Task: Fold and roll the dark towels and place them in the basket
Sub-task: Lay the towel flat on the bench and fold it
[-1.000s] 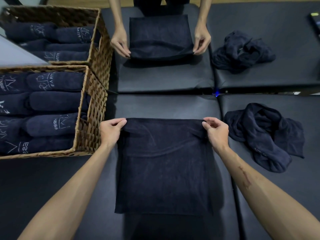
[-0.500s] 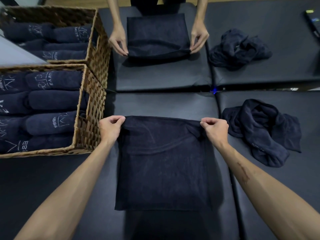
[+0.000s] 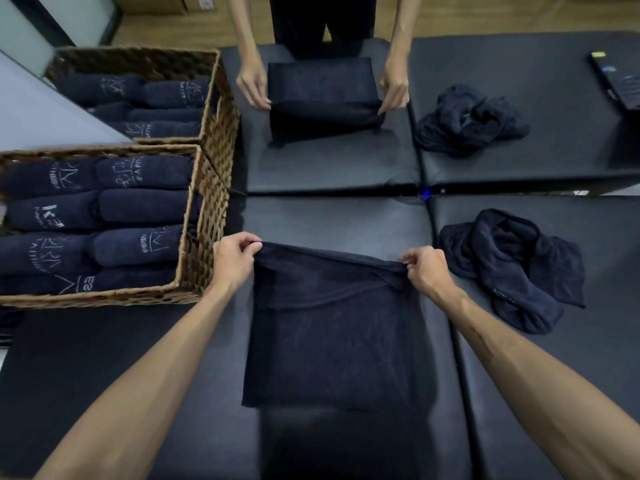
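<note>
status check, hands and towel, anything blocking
Left hand and right hand each grip a far corner of the folded towel. Towel flat, unrolled. Wicker basket at left nearly full; path clear.

Padded bench (image 3: 329, 220): towels (image 3: 332, 327), apparently wicker basket (image 3: 204, 237)

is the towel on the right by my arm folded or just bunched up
Bunched up. The towel lies in a crumpled, twisted heap on the mat, with no flat folds.
</note>
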